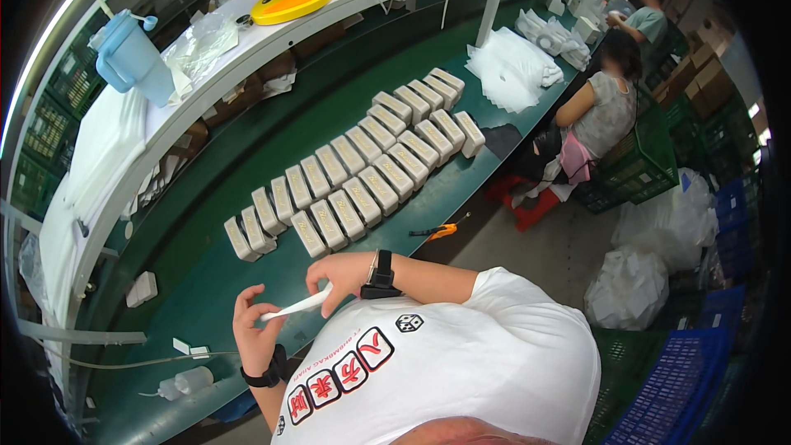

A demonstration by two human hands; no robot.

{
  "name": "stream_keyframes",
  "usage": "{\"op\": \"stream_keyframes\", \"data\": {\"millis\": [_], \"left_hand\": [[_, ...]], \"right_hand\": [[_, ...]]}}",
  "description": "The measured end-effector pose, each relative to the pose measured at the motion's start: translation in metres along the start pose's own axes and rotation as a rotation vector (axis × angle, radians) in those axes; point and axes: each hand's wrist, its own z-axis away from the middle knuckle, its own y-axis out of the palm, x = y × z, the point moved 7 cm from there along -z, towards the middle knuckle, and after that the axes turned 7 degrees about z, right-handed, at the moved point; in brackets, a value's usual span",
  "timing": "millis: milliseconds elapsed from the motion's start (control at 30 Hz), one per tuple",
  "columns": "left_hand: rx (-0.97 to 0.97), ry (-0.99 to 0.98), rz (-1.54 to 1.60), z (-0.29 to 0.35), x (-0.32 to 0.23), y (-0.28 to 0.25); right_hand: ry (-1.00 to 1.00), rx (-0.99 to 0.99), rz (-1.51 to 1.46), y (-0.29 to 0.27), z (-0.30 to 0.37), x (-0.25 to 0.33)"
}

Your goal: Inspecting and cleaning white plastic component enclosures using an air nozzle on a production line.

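Low in front of my chest, my left hand [255, 328] pinches one end of a thin white strip [301, 305] between thumb and fingers. The strip's other end is in my right hand [343, 277], whose fingers curl down over it. It looks flat and tapers toward the left hand; its exact kind I cannot make out. Beyond my hands, rows of small beige rounded cases [309, 233] stand on the green work surface [189, 313], close together. To the right of my right hand, an orange and black hand tool [439, 232] lies by the near edge.
A clear squeeze bottle [194, 380] and small white pieces [191, 348] lie near my left hand. A lone pale case [142, 289] sits farther left. The raised shelf holds a yellow fan [292, 2] and blue jug [134, 58]. White bags [512, 68] lie beside a seated co-worker [600, 107].
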Motion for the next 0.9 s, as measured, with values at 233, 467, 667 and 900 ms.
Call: {"op": "stream_keyframes", "data": {"millis": [233, 467, 667, 900], "left_hand": [[0.051, -0.227, 0.263, 0.005, 0.019, 0.006], [0.165, -0.153, -0.004, -0.015, -0.029, 0.024], [0.179, -0.016, 0.036, -0.019, -0.042, 0.022], [0.053, -0.112, 0.122, -0.017, -0.009, 0.012]], "right_hand": [[-0.176, -0.041, 0.343, 0.002, 0.001, 0.009], [-0.326, -0.178, 0.143, -0.005, 0.004, 0.038], [-0.258, -0.060, -0.002, 0.000, 0.005, 0.036], [-0.079, 0.012, -0.249, -0.001, 0.008, 0.023]]}}
